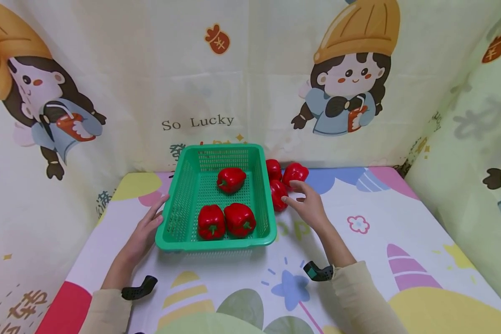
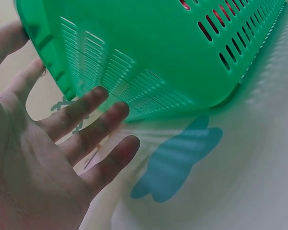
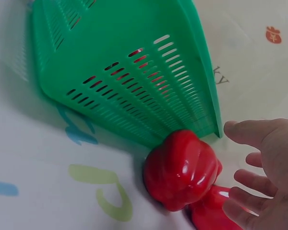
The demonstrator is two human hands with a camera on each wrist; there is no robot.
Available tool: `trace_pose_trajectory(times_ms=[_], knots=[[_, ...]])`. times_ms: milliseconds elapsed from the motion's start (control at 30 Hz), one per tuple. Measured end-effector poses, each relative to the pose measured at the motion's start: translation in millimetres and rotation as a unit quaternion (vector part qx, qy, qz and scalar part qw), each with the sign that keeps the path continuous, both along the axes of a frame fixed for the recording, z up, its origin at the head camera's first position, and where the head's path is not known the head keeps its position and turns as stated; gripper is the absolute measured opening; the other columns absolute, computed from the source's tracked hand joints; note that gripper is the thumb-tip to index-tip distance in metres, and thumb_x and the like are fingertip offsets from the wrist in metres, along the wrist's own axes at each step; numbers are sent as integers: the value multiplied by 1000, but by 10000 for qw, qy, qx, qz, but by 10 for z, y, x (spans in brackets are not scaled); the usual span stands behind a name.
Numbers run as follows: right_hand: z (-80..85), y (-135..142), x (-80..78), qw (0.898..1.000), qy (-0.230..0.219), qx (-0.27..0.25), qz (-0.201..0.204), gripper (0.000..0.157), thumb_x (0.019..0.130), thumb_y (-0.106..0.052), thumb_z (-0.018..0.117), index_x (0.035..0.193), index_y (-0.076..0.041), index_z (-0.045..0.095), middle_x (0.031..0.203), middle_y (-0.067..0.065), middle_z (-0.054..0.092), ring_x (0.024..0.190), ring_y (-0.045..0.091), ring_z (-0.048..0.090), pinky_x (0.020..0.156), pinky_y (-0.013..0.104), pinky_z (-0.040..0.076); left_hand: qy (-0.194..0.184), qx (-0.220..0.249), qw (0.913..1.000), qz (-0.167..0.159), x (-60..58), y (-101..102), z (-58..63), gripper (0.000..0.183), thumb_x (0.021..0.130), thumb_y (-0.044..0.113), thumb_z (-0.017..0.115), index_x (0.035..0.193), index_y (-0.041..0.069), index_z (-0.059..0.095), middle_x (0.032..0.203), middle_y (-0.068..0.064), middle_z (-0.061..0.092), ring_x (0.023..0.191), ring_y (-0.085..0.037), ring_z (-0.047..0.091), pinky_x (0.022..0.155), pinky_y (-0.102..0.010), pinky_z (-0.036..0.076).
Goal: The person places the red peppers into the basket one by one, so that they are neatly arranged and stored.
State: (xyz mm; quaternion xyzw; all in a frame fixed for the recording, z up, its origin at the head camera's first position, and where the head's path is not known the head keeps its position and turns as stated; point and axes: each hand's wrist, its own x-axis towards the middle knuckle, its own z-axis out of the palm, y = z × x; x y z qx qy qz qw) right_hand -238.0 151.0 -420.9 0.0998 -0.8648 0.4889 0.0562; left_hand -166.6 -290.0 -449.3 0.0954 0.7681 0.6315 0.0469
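A green plastic basket (image 1: 215,243) stands on the table with three red bell peppers inside: one bell pepper (image 1: 231,180) towards the back and two, a left one (image 1: 211,223) and a right one (image 1: 240,220), near the front. My left hand (image 2: 53,129) lies along the basket's left side, fingers spread and fairly straight, fingertips right at the wall and rim. On the other side my right hand (image 1: 310,207) reaches over with relaxed, parted fingers and nothing between them. Close to its fingertips is a red bell pepper (image 3: 181,170) beside the basket's right wall; another bell pepper (image 1: 295,173) lies just behind.
One more red bell pepper (image 1: 273,169) sits at the back beside the basket's right wall. A printed cloth (image 1: 342,260) covers the table, and a patterned curtain (image 1: 259,102) rises right behind its far edge. Black cameras are strapped at both wrists.
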Motion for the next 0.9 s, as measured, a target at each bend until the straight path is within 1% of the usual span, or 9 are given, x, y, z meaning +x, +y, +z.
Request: trace_pose_trajectory(times_ms=[100,200,467,667,900], knots=[[-34,-1,-3,10000,-31,73,-49,58,87,-22,70,137,-4,49,137,17,53,124,35,52,98,50,50,-20,-1,10000,-23,-2,3,-12,53,104,30,32,156,29,17,164,4,9,147,-42,0,108,-76,0],[-49,-3,-10,10000,-38,51,-58,59,87,-24,70,138,-4,48,138,17,53,124,35,51,98,51,49,-64,-42,10000,21,-4,3,-20,53,104,31,32,155,32,17,163,6,10,148,-41,1,108,-76,1],[-37,18,-20,9999,-159,-20,-62,59,87,-24,71,138,-6,48,139,15,52,127,35,50,101,52,48,-8,-22,10000,-6,-7,-5,-16,53,104,31,31,155,31,17,164,5,10,147,-42,4,108,-76,2],[-43,22,-27,9997,-214,24,-80,58,87,-25,70,138,-6,48,138,14,52,126,34,50,100,50,49,-52,-124,9999,49,-9,-2,-25,54,104,32,32,155,31,16,164,6,8,148,-42,0,107,-77,1],[-76,18,-55,9995,-295,42,-82,60,88,-26,70,139,-6,47,139,15,52,127,34,50,101,49,48,-23,-88,10000,23,-20,3,-16,54,104,31,32,156,29,15,164,0,6,147,-43,1,107,-77,1]])
